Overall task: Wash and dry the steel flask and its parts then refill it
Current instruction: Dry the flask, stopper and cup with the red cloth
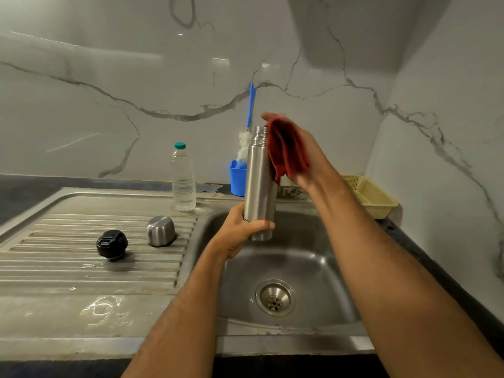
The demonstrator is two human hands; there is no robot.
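Observation:
The steel flask stands upright in the air over the sink basin, its threaded mouth uncovered. My left hand grips it round the bottom. My right hand holds a red cloth against the flask's upper right side and neck. On the ribbed drainboard to the left lie the black stopper and the steel cup lid, which sits upside down.
A clear plastic water bottle with a green cap stands behind the drainboard. A blue cup holds a blue-handled bottle brush by the marble wall. A yellow basket sits at the right. Water pools at the counter's front left.

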